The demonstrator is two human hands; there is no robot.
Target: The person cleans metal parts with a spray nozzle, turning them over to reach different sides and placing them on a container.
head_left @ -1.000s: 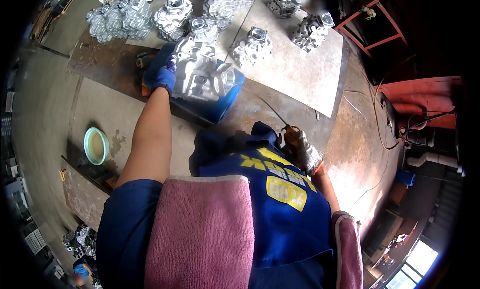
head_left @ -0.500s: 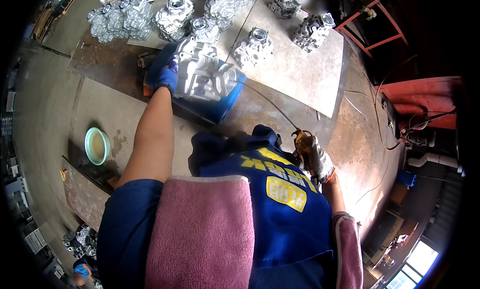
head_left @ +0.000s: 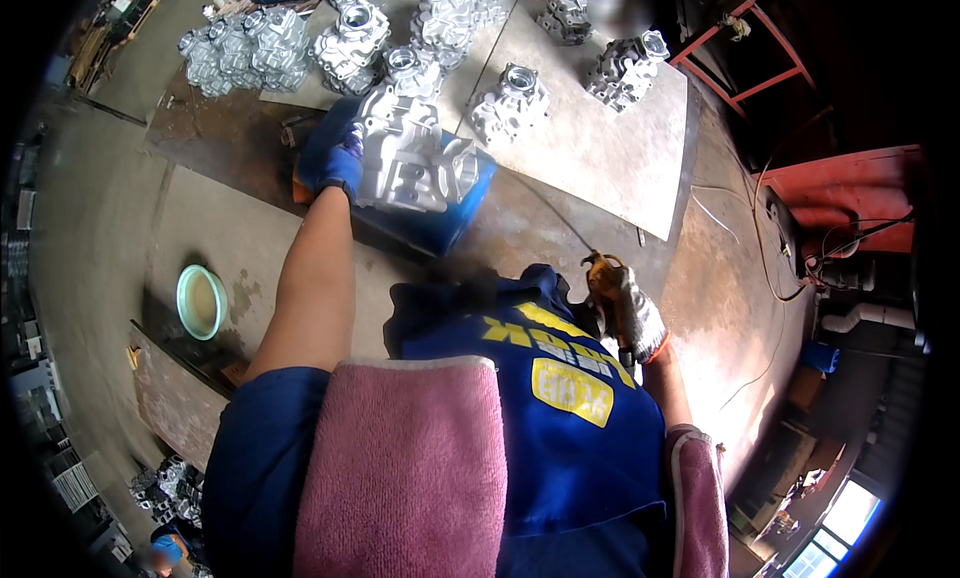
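My left hand [head_left: 342, 166], in a blue glove, is closed on the left edge of a silver-grey cast metal housing [head_left: 405, 163]. The housing rests on a blue plastic drum [head_left: 440, 223] that lies on its side. My right hand [head_left: 636, 323], in a pale work glove with dark stains, is wrapped round an orange air blow gun [head_left: 604, 274]. From the gun a long thin nozzle runs up and left toward the housing; its tip is hard to make out.
Several similar castings [head_left: 510, 103] stand on metal sheets [head_left: 600, 168] beyond the drum. A green basin [head_left: 201, 303] with murky liquid sits at left. At right are a red frame [head_left: 745, 53], hoses and a red metal panel [head_left: 850, 203]. A person [head_left: 168, 550] shows at lower left.
The whole view has shifted slightly, so the drum and housing appear a little lower and farther right. Both hands keep their hold on the housing and the blow gun.
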